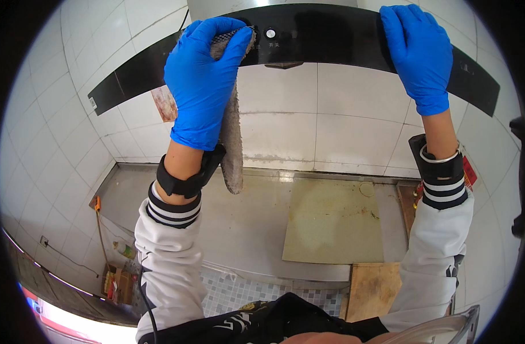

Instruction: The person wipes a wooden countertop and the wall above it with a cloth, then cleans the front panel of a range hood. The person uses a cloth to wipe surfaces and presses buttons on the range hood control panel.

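A blue glove covers my left hand (204,81), which is closed on a grey cleaning cloth (232,142). The upper part of the cloth lies against the black front panel of a range hood (327,34), just left of its round silver knob (270,33); the rest hangs down beside my wrist. My right hand (419,60), also in a blue glove, rests with its fingers over the top edge of the panel towards the right end. Nothing shows in its grasp, though the fingertips are partly hidden behind that edge.
Below the hood runs a grey countertop (254,223) with a greenish, stained sheet (331,223) on it. A wooden board (372,288) stands at its front right. White tiled walls (279,137) enclose the counter. A cardboard box (124,284) sits at the lower left by an orange-handled stick (100,223).
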`<state>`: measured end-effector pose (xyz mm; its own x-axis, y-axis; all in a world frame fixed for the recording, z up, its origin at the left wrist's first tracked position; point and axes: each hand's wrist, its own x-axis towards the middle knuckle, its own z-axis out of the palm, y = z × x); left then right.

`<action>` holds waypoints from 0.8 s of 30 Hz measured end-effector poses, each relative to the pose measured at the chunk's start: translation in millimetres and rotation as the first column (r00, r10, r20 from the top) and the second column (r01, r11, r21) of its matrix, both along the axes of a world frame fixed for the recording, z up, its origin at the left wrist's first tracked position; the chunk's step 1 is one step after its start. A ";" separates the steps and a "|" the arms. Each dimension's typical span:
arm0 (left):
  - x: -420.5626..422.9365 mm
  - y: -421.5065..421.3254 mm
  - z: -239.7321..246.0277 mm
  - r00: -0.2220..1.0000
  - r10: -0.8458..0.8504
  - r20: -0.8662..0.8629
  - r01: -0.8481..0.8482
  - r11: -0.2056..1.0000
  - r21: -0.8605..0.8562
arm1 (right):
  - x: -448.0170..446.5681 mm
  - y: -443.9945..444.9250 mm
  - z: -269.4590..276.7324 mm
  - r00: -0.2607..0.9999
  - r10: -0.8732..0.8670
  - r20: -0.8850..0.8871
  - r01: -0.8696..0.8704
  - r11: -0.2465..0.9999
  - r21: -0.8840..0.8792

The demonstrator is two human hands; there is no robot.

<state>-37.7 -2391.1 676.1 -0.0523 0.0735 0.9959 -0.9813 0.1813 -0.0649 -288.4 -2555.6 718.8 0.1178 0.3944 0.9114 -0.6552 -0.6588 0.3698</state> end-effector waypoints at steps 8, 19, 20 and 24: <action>-4.6 0.7 1.9 0.998 0.063 0.017 -0.063 0.998 -0.004 | -1.8 -3.8 -0.3 1.000 -0.017 -0.004 0.017 1.000 -0.006; -5.9 -4.7 -1.9 0.994 0.092 0.061 -0.086 0.992 -0.095 | -4.5 -20.3 -1.5 0.998 -0.041 -0.041 0.041 0.999 0.017; -8.6 -1.9 -7.8 0.965 0.220 0.140 -0.208 0.973 -0.097 | -4.0 -21.9 -1.1 0.998 -0.042 -0.045 0.043 0.999 0.020; -19.4 10.1 -40.9 0.901 0.352 0.254 -0.358 0.933 -0.026 | -5.0 -27.9 -2.2 0.997 -0.051 -0.056 0.052 0.998 0.022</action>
